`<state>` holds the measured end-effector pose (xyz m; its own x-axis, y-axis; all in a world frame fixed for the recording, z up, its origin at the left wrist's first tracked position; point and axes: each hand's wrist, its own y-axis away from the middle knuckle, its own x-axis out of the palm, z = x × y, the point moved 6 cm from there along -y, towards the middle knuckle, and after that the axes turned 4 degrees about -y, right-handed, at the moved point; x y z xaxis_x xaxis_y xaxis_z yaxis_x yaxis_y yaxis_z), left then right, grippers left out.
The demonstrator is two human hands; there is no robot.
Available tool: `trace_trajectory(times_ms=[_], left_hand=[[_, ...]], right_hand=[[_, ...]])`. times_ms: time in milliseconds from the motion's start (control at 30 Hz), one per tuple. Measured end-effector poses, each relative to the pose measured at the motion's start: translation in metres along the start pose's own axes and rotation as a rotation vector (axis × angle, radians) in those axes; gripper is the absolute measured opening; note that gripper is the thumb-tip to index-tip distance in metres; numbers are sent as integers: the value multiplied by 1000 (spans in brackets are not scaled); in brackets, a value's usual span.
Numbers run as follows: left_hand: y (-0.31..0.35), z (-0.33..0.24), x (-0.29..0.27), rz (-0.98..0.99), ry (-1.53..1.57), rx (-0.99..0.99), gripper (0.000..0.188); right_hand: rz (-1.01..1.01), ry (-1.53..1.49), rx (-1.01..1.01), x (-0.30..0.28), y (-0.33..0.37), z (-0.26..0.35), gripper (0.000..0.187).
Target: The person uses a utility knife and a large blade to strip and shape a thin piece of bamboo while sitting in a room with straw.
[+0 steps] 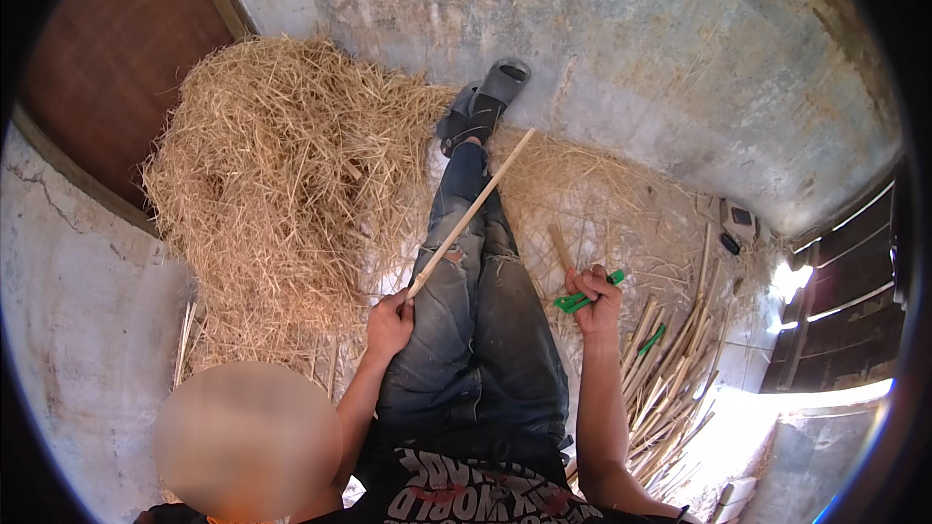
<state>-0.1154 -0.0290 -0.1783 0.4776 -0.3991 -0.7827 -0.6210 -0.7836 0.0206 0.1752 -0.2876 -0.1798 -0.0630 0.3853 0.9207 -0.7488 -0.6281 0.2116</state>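
Observation:
My left hand (390,325) is closed round the lower end of a long pale bamboo stick (473,210). The stick slants up and away to the right across my jeans, its far end near my shoes. Off to the right of my legs, my right hand (595,299) is closed round a bright green tool (575,303) that shows on both sides of the fingers; its exact kind is not clear. A short flat brown strip (560,246) juts up beside the fingers, and I cannot tell whether it belongs to the tool.
Dry straw (282,155) is heaped at the left against the wall (602,19). Many loose sticks (670,369) lie to the right, with another green object (652,340) among them. A small boxy device (740,217) sits at the far right. A blurred patch covers the lower left.

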Motion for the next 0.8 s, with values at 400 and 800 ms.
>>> trace_trajectory(times_ms=[400,800], left_hand=[[1,2,2,-40,13,35,29],[1,-5,0,2,10,-17,29]], right_hand=[[-53,169,-50,0,-1,-3,41],[-355,1296,172,-112,-14,-12,28]])
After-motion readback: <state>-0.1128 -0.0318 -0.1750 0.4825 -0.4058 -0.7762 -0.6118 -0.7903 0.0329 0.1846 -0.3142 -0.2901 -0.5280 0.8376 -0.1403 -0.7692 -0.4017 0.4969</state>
